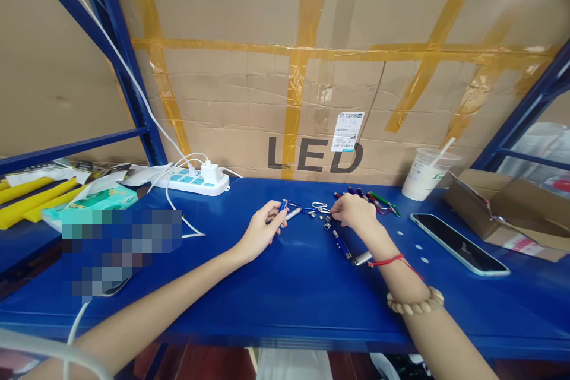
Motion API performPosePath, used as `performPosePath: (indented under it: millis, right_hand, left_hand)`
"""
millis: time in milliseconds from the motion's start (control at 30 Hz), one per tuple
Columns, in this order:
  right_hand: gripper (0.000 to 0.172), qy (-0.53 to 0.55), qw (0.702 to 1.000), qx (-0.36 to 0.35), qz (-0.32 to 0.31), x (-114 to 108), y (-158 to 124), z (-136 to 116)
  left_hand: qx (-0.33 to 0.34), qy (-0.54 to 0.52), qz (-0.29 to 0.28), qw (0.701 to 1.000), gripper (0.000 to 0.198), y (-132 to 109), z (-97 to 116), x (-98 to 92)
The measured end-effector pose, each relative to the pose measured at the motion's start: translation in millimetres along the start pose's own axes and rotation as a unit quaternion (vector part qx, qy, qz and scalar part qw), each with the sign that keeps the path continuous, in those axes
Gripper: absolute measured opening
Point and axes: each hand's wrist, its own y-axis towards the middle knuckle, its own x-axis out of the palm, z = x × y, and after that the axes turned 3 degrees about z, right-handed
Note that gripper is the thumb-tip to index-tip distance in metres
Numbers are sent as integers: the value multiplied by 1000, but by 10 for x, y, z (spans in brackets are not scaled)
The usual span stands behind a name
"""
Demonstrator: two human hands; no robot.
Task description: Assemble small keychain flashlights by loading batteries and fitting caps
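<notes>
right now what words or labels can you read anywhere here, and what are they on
"LED": large dark letters on the cardboard sheet.
white sticker on that cardboard: print too small to read.
plastic cup: green mark, blurred.
open box at right, its label: unreadable.
penlight in the left hand: no text visible.

Pixelated patch (121, 252) hides stuff; bits (327, 223) by r. hand (354, 214) — too small.

Flat painted metal shelf top (285, 303): uniform deep blue. Brown corrugated cardboard sheet (240, 101): criss-crossed ochre-yellow tape stripes, black "LED" lettering. Slim blue-and-silver metal pen torch (288, 211) in left hand (260, 231). Thin red cord (392, 260) and beige round-bead bracelet (416, 304) on one wrist. White plastic power strip (196, 181): teal socket faces. Flat rectangular phone (458, 243): black screen, pale green rim.
</notes>
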Motion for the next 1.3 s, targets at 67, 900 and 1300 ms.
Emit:
performPosePath:
  millis: [67,900,1300]
  right_hand:
    - [22,-1,1000,-4,3,8,-5,-1]
    - [11,40,980,-179,75,265,71,-80]
    - [27,215,950,-201,102,230,15,-151]
  left_hand:
    - [2,0,-2,1000,38,-1,-1,-2]
    - [19,19,-10,1000,30,-13,28,-12]
    - [19,39,-10,999,30,-19,35,-8]
